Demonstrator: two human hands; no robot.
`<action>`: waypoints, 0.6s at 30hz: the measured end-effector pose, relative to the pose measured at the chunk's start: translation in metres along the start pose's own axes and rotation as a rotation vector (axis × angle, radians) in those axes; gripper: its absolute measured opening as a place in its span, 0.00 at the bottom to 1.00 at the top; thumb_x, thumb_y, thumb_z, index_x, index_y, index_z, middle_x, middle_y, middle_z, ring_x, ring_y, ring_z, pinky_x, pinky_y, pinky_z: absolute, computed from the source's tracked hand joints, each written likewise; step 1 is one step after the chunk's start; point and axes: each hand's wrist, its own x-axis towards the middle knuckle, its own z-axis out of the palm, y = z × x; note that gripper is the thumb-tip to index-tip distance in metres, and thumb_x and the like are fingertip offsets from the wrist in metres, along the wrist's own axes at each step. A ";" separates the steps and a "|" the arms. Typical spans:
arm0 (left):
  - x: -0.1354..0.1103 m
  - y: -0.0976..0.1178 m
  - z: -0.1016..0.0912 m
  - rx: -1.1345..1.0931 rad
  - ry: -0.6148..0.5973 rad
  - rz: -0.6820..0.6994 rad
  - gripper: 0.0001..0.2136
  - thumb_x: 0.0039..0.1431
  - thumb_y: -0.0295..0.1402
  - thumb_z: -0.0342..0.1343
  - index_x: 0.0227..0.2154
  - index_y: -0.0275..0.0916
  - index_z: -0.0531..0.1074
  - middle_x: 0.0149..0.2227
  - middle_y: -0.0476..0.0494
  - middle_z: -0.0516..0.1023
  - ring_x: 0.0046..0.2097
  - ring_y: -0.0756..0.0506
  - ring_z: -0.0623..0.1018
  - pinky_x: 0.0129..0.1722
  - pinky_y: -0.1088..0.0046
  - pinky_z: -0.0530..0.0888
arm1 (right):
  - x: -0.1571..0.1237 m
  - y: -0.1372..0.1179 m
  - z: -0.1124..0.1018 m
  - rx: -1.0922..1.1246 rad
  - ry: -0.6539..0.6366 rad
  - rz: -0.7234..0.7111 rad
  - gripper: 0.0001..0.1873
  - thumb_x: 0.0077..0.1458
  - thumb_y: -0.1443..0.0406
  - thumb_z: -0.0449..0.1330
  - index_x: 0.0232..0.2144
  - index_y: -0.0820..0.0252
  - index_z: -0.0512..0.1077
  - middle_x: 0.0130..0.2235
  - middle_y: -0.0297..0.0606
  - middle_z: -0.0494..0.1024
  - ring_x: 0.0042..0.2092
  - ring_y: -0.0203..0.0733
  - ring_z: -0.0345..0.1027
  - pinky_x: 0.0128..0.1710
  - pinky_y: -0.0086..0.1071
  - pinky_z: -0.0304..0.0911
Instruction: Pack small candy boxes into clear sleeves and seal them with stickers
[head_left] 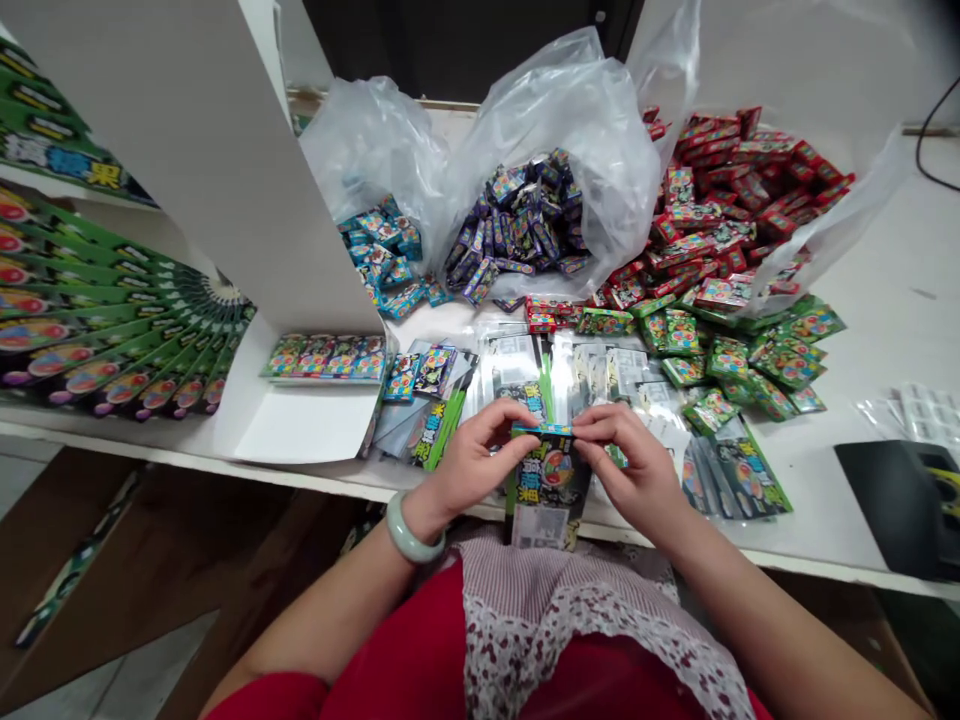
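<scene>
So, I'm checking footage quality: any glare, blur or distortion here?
In the head view, white glare streaks the clear sleeves beyond the hands; same view, pale highlights on the large clear bag; same view, small print on the black packet is too soft to read; same view, the far top-right corner darkens, and stretching towards the edges suggests a wide lens.
</scene>
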 end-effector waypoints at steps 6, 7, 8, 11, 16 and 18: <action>0.005 0.000 0.004 0.025 -0.028 0.068 0.05 0.62 0.27 0.55 0.38 0.41 0.73 0.38 0.44 0.74 0.44 0.46 0.75 0.43 0.70 0.73 | -0.001 0.004 0.010 0.073 0.096 0.039 0.07 0.59 0.70 0.56 0.39 0.54 0.70 0.40 0.39 0.73 0.44 0.41 0.69 0.39 0.36 0.67; 0.005 -0.001 0.003 0.036 -0.028 0.066 0.05 0.62 0.27 0.55 0.39 0.41 0.73 0.38 0.44 0.74 0.44 0.47 0.75 0.44 0.70 0.73 | -0.001 0.004 0.013 0.087 0.119 0.042 0.07 0.59 0.70 0.56 0.39 0.54 0.70 0.40 0.39 0.73 0.44 0.41 0.69 0.40 0.36 0.67; 0.005 -0.002 0.003 0.051 -0.026 0.055 0.06 0.62 0.27 0.54 0.39 0.41 0.73 0.39 0.44 0.74 0.44 0.47 0.75 0.44 0.70 0.73 | -0.001 0.004 0.015 0.099 0.142 0.043 0.07 0.60 0.70 0.55 0.38 0.54 0.70 0.39 0.39 0.73 0.44 0.40 0.69 0.40 0.36 0.67; 0.006 -0.006 0.003 0.106 -0.007 0.029 0.06 0.63 0.27 0.53 0.40 0.42 0.72 0.39 0.45 0.74 0.45 0.47 0.75 0.46 0.71 0.72 | 0.001 0.005 0.016 0.128 0.134 0.036 0.07 0.60 0.70 0.54 0.38 0.55 0.69 0.40 0.39 0.74 0.44 0.39 0.69 0.43 0.37 0.66; 0.011 -0.010 0.002 0.184 0.010 0.010 0.05 0.63 0.29 0.54 0.40 0.42 0.72 0.40 0.46 0.73 0.44 0.48 0.74 0.44 0.73 0.71 | 0.001 0.038 -0.036 0.099 -0.046 0.270 0.09 0.60 0.63 0.55 0.42 0.55 0.72 0.44 0.40 0.76 0.46 0.41 0.70 0.44 0.37 0.66; 0.013 -0.011 0.000 0.198 0.010 0.003 0.05 0.62 0.30 0.54 0.39 0.43 0.72 0.40 0.47 0.74 0.43 0.48 0.74 0.44 0.74 0.71 | -0.005 0.061 -0.066 -0.136 0.058 0.459 0.09 0.59 0.63 0.55 0.40 0.57 0.73 0.41 0.40 0.77 0.41 0.41 0.70 0.42 0.36 0.66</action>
